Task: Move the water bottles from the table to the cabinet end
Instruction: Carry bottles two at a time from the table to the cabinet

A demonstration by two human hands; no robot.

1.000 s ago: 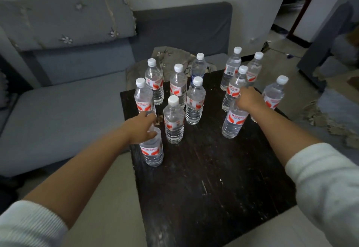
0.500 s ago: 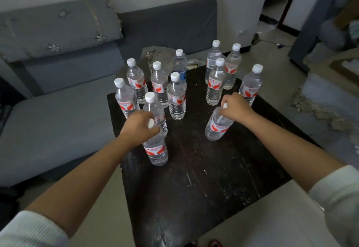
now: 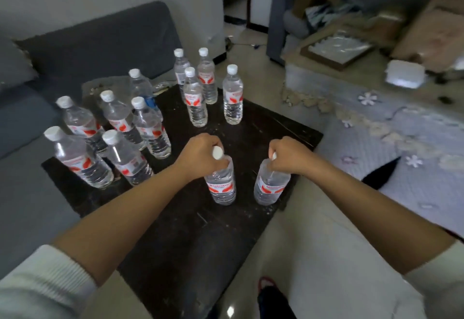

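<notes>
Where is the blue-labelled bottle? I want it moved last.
The blue-labelled bottle stands at the back of the left cluster on the table, nearest the sofa, partly hidden by red-labelled bottles.

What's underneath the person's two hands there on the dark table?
Each hand grips a water bottle by its neck: the left hand holds the left bottle, the right hand the right bottle. White caps peek out; the necks are covered by fingers.
</notes>
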